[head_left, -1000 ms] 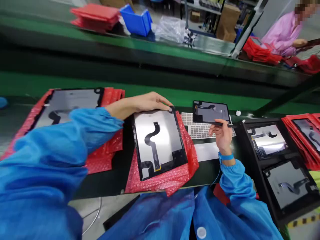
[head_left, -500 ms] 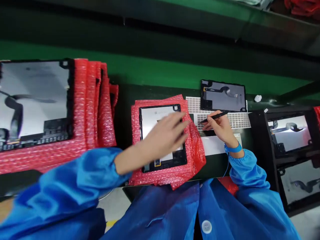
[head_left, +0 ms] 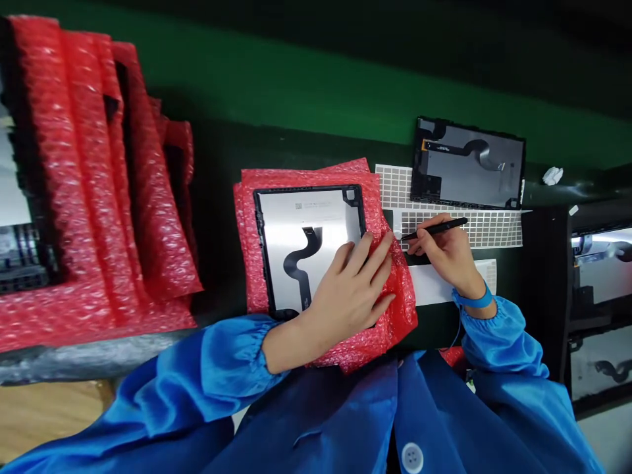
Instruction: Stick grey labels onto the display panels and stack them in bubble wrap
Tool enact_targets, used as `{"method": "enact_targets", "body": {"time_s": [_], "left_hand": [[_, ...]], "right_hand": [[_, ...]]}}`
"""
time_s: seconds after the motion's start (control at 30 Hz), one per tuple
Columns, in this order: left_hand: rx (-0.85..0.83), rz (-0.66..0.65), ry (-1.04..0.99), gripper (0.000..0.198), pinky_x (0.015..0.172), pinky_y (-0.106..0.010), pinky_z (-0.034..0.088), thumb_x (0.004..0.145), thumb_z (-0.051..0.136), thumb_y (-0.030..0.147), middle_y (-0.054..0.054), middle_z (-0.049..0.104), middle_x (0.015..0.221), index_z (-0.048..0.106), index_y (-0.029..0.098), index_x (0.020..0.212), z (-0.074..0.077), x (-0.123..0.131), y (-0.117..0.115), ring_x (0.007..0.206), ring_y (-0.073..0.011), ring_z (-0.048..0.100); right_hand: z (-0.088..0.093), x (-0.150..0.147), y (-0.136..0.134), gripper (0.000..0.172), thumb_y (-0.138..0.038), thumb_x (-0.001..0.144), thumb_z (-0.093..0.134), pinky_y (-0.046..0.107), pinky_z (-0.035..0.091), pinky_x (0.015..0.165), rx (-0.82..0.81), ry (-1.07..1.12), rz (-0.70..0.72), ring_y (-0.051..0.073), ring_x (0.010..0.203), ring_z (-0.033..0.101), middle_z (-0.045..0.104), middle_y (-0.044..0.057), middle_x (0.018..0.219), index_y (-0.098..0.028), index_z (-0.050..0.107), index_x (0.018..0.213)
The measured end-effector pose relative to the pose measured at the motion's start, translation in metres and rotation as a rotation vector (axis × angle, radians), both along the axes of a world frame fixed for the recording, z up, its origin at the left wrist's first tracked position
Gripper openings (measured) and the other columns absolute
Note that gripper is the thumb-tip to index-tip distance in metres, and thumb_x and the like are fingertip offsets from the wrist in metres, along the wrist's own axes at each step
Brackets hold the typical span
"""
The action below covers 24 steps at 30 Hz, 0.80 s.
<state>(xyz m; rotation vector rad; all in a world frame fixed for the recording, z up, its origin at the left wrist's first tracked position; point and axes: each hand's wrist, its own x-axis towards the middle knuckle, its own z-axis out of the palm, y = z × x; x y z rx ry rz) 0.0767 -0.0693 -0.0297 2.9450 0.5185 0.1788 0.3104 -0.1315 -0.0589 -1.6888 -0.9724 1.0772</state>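
My left hand (head_left: 353,286) lies over the right side of a display panel (head_left: 281,220), fingers spread, with the fingertips at the panel's right edge and the red bubble wrap. The panel shows a silvery back, a black frame and a dark curved ribbon cable (head_left: 295,263); my hand hides its lower right part. Beneath it is a stack of red bubble-wrap bags (head_left: 251,243). In my right hand (head_left: 447,253), black tweezers (head_left: 442,227) are pinched, their tip pointing left at a sheet of small pale labels (head_left: 486,229).
Another display panel (head_left: 469,164) rests on label sheets at the back. White paper (head_left: 444,283) lies below my right hand. Red bubble-wrap bags (head_left: 93,197) are piled at left. A black rack (head_left: 548,283) with panels stands at right, near a crumpled white scrap (head_left: 552,176).
My left hand has come down and rightward onto the panel's right side, uncovering the ribbon cable. The right hand still holds the tweezers over the label sheet. The view has shifted right.
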Motion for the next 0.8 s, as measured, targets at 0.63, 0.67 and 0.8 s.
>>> {"method": "enact_targets", "body": {"time_s": [0.63,0.67,0.8], "left_hand": [[-0.062,-0.028,-0.105,0.053,0.114,-0.057,0.048,0.108,0.06,0.044,-0.019,0.063,0.157,0.07,0.004,0.142,0.002,-0.004,-0.003,0.146,-0.0431,0.055],[-0.057,-0.028,-0.157,0.049,0.113,-0.054,0.05,0.107,0.061,0.043,-0.019,0.065,0.154,0.073,0.005,0.137,0.006,-0.006,-0.003,0.143,-0.0414,0.058],[-0.045,-0.01,-0.299,0.03,0.077,-0.037,0.058,0.106,0.065,0.038,-0.011,0.079,0.098,0.078,0.012,0.098,0.026,-0.02,-0.004,0.095,-0.0269,0.075]], "right_hand": [[0.015,0.013,0.005,0.035,-0.057,0.094,0.079,0.037,0.069,0.064,-0.02,0.173,-0.077,0.019,0.058,0.076,0.074,-0.004,0.069,-0.028,0.059,0.096],[0.016,0.013,0.005,0.034,-0.057,0.095,0.078,0.038,0.069,0.064,-0.014,0.165,-0.085,0.019,0.058,0.076,0.073,-0.004,0.069,-0.029,0.059,0.096],[0.024,0.005,0.012,0.034,-0.059,0.096,0.075,0.038,0.068,0.062,0.014,0.132,-0.068,0.019,0.059,0.076,0.075,-0.002,0.074,-0.029,0.059,0.096]]}}
